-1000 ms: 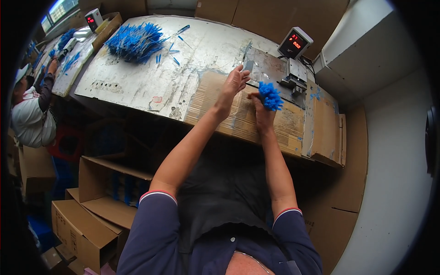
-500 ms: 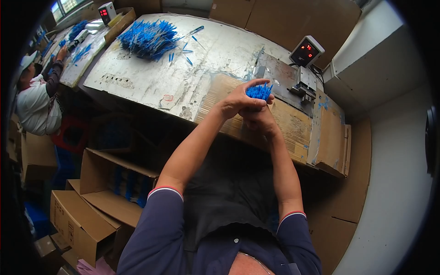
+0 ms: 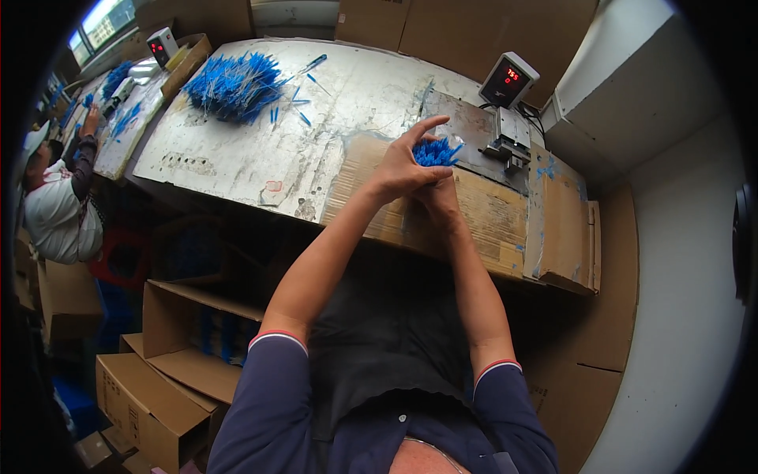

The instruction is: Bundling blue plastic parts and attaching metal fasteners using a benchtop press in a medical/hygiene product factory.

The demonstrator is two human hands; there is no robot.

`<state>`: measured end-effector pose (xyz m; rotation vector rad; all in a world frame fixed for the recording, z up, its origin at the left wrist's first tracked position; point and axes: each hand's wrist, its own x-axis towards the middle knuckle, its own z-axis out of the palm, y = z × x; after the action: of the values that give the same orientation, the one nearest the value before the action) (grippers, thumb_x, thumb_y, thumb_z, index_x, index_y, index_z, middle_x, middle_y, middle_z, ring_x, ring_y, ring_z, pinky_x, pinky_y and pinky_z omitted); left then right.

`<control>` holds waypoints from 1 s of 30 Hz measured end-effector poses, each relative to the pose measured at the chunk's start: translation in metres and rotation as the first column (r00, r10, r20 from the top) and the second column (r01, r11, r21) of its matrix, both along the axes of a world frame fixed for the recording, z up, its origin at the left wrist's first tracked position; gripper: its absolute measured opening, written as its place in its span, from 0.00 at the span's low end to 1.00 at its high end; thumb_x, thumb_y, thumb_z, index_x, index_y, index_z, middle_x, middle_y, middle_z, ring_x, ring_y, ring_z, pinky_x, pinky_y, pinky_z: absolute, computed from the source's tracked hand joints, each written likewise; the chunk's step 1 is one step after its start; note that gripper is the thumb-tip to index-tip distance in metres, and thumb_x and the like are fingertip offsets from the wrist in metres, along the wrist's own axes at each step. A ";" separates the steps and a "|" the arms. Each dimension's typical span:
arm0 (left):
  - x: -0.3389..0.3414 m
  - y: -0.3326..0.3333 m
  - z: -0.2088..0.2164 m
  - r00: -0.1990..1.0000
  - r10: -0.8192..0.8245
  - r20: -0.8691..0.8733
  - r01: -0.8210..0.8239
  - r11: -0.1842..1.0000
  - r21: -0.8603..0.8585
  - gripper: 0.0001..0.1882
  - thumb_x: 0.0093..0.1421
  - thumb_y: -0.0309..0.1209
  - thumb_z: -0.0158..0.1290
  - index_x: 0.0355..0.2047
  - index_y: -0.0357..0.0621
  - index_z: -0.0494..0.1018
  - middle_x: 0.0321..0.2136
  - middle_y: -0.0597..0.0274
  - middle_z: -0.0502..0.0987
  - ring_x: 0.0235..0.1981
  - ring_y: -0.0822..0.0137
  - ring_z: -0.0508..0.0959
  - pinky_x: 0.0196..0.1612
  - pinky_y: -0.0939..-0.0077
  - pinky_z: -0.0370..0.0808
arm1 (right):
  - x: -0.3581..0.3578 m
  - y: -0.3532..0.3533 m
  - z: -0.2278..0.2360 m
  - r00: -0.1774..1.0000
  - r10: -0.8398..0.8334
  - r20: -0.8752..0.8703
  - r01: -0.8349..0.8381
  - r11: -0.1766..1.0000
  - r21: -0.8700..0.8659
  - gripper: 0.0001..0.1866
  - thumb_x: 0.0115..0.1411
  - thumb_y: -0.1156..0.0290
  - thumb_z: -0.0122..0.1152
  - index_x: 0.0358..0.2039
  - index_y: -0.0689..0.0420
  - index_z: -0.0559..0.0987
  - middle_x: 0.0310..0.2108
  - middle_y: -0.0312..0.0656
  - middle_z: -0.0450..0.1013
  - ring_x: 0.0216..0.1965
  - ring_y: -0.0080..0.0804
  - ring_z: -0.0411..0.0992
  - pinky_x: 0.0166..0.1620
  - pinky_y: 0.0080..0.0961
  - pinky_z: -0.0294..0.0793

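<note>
Blue bundle [image 3: 434, 153] is upper middle of the frame, ends kinda facing us, left hand [image 3: 397, 170] hugging its left side, thumb and index spread wide, right hand [image 3: 440, 199] just below, fingers too hidden to tell.

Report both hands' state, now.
Left hand: open, cupped around the blue bundle.
Right hand: mostly hidden by the left; grip cannot be told.

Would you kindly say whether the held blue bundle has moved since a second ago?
Yes, to the left: the held blue bundle is now farther from the metal fixture.
</note>
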<state>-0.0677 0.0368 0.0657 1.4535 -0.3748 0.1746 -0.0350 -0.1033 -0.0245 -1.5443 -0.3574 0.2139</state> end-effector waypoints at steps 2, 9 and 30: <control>0.006 0.012 -0.013 0.999 -0.026 0.036 0.019 0.983 0.182 0.45 0.48 0.27 0.69 0.67 0.48 0.64 0.49 0.55 0.76 0.49 0.68 0.77 0.55 0.72 0.75 | -0.001 0.007 -0.005 0.995 -0.075 0.065 0.081 0.992 -0.094 0.23 0.52 0.80 0.72 0.49 0.59 0.76 0.40 0.36 0.77 0.40 0.26 0.77 0.40 0.29 0.81; 0.018 0.038 0.011 0.996 -0.037 -0.077 0.041 0.998 0.047 0.26 0.63 0.38 0.62 0.59 0.40 0.73 0.53 0.52 0.78 0.55 0.62 0.77 0.60 0.67 0.72 | -0.014 0.004 0.013 0.996 0.034 -0.088 -0.024 0.994 0.109 0.12 0.52 0.76 0.74 0.38 0.62 0.82 0.30 0.37 0.78 0.28 0.24 0.76 0.32 0.23 0.77; -0.016 0.004 0.021 0.742 0.161 0.651 -0.637 0.471 0.610 0.08 0.53 0.27 0.63 0.35 0.46 0.82 0.34 0.60 0.80 0.40 0.56 0.79 0.45 0.63 0.76 | -0.013 0.004 0.000 1.000 0.014 -0.022 -0.010 0.989 0.148 0.04 0.57 0.77 0.69 0.32 0.59 0.80 0.25 0.31 0.75 0.26 0.19 0.71 0.30 0.20 0.71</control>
<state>-0.0838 0.0411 0.0863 2.4418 -0.5630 0.9326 -0.0485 -0.0995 -0.0241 -1.3928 -0.3570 0.2094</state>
